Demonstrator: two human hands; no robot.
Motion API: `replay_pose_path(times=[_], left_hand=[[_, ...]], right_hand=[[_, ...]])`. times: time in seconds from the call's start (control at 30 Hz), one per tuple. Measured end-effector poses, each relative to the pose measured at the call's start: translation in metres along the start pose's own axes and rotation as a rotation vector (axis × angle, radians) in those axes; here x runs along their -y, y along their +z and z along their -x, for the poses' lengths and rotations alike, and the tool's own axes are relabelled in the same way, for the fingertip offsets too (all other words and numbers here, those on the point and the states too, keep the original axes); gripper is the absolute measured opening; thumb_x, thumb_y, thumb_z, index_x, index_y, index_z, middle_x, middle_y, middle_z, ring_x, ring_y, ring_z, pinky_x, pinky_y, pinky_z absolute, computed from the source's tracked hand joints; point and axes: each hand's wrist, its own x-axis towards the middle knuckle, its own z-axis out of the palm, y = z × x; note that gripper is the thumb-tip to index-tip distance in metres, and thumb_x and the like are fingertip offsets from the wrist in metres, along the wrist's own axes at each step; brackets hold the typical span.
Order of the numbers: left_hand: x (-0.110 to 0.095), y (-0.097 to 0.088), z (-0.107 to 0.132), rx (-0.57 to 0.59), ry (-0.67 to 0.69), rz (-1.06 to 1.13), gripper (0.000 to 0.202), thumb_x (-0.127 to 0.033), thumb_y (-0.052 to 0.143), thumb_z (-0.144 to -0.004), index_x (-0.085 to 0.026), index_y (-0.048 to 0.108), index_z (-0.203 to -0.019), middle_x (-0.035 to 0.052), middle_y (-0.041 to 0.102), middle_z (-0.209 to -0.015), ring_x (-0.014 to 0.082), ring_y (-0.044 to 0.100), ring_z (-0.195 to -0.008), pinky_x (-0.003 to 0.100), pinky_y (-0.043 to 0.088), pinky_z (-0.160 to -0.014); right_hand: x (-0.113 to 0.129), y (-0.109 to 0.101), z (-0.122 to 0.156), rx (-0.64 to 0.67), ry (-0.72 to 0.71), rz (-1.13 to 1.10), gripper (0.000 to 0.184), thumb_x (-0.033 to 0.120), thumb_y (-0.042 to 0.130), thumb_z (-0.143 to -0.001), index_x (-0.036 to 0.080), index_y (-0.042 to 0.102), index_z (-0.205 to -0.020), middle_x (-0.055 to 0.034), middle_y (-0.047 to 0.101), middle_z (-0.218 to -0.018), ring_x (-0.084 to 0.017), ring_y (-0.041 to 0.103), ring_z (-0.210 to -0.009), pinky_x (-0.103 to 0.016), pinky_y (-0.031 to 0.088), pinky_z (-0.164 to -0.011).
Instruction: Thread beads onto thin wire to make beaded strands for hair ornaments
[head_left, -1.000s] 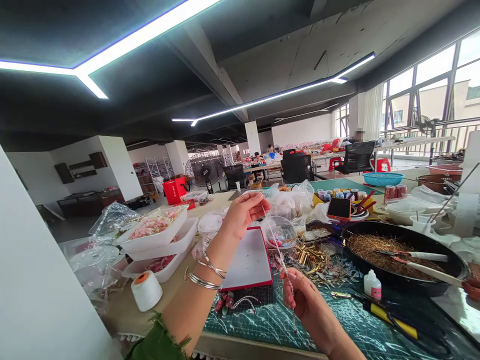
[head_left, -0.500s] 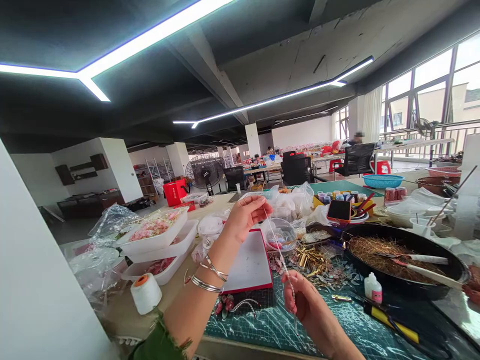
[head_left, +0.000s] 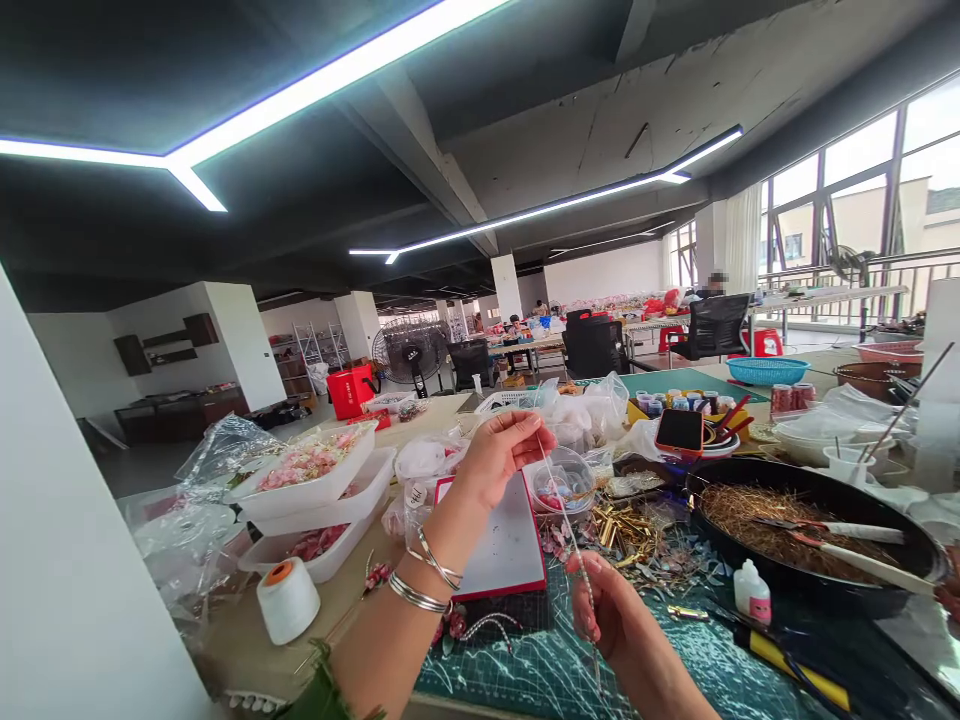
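Observation:
My left hand point(head_left: 499, 455) is raised above the table, fingers pinched on the upper end of a thin beaded strand point(head_left: 568, 530). The strand runs down and to the right into my right hand point(head_left: 607, 610), whose fingers are closed around its lower part. Silver bangles point(head_left: 424, 580) circle my left wrist. Both hands hover over a green cutting mat point(head_left: 555, 660). Just behind them lie a red-edged white tray point(head_left: 502, 545) and a small clear bowl of beads point(head_left: 566, 485).
A white thread spool point(head_left: 287, 598) stands at the left near stacked white trays of pink pieces point(head_left: 315, 480). A black pan of brown straw point(head_left: 810, 525) with tools fills the right. Gold parts point(head_left: 626, 525), a glue bottle point(head_left: 752, 592) and a phone point(head_left: 679, 430) lie around. People sit at far tables.
The view has tipped slightly, so both hands sit lower and a little to the right. My right hand has slid along the strand; both grips are unchanged.

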Motion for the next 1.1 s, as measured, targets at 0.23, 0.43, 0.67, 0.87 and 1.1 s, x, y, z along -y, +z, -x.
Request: replay_pose_path(times=[0.23, 0.43, 0.67, 0.87, 1.1], left_hand=[[0.012, 0.004, 0.006, -0.029, -0.016, 0.04, 0.011, -0.026, 0.059, -0.073, -0.015, 0.062, -0.075, 0.0037, 0.067, -0.072, 0.0144, 0.061, -0.074, 0.027, 0.043, -0.073], [0.028, 0.014, 0.016, -0.082, 0.015, -0.108, 0.013, -0.027, 0.061, -0.071, -0.016, 0.063, -0.076, 0.005, 0.067, -0.08, 0.0144, 0.057, -0.079, 0.025, 0.04, -0.071], [0.051, 0.029, 0.025, -0.084, -0.04, -0.228, 0.02, -0.032, 0.062, -0.069, -0.013, 0.063, -0.074, 0.0038, 0.063, -0.071, 0.015, 0.054, -0.07, 0.027, 0.039, -0.067], [0.069, 0.026, 0.029, -0.088, -0.044, -0.156, 0.022, -0.032, 0.063, -0.069, -0.011, 0.063, -0.077, 0.0027, 0.06, -0.069, 0.0125, 0.05, -0.066, 0.024, 0.037, -0.063], [0.102, 0.022, 0.034, -0.015, -0.111, 0.116, 0.015, -0.027, 0.063, -0.07, -0.012, 0.062, -0.073, 0.0029, 0.058, -0.069, 0.013, 0.052, -0.066, 0.027, 0.039, -0.067]], right_hand=[[-0.001, -0.006, -0.01, -0.066, 0.018, 0.06, 0.033, 0.047, 0.055, -0.072, 0.017, 0.064, -0.082, 0.0005, 0.058, -0.048, -0.009, 0.048, -0.047, -0.021, 0.036, -0.05], [0.028, -0.023, -0.029, -0.245, -0.189, 0.248, 0.031, 0.043, 0.06, -0.07, 0.024, 0.064, -0.093, -0.0022, 0.065, -0.098, -0.02, 0.052, -0.092, -0.028, 0.038, -0.079], [0.064, -0.003, -0.044, -0.086, -0.26, 0.23, 0.025, 0.033, 0.058, -0.075, 0.023, 0.061, -0.097, -0.0005, 0.064, -0.086, -0.018, 0.051, -0.089, -0.028, 0.037, -0.08], [0.06, -0.001, -0.043, -0.037, -0.217, 0.169, 0.008, 0.027, 0.057, -0.077, 0.022, 0.062, -0.08, 0.0027, 0.06, -0.077, -0.011, 0.048, -0.075, -0.022, 0.039, -0.071], [0.065, 0.002, -0.046, -0.121, -0.232, 0.24, 0.013, 0.034, 0.052, -0.079, 0.022, 0.056, -0.076, -0.0006, 0.059, -0.085, -0.014, 0.049, -0.075, -0.023, 0.039, -0.061]])
